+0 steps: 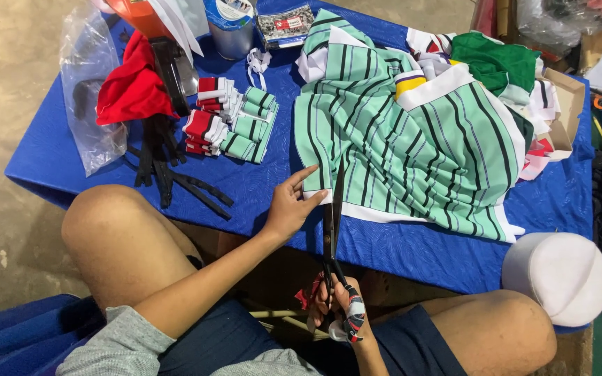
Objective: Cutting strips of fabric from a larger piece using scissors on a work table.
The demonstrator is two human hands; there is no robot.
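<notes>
Closest to the camera, the person's right hand point(339, 306) was closed through the handles of a pair of long black scissors point(332, 230), its grip tight around the loops, which looked wrapped in red and pale cloth. The blades ran up and away from the lap, nearly shut, their tips reaching the near edge of the striped fabric. To my eye the cut would go best if the blades stayed low against the tabletop point(412, 247) and followed the cloth's white border, opening only a little at a time so the thin material did not bunch.

Just beyond, the left hand point(290, 205) rested on the blue covering, fingers spread and loose, holding nothing, the fingertips touching the near left corner of the fabric. I would judge that pressing that corner flat and taut, while keeping the fingers clear of the blade line just beside them, mattered most here.

The green striped fabric point(412, 139) lay spread over the middle and right of the tabletop. It was mint green with thin black stripes, edged in white, lying in several loosely overlapping pieces with soft folds, its near edge running close to the table's front.

To the left sat small folded bundles point(235, 122), some red and white, some green striped, and near them dark strips point(175, 177) and a red cloth point(130, 87). Farther back stood a metal tin point(231, 31), and at the far right a darker green cloth point(496, 63) topped a heap of scraps.
</notes>
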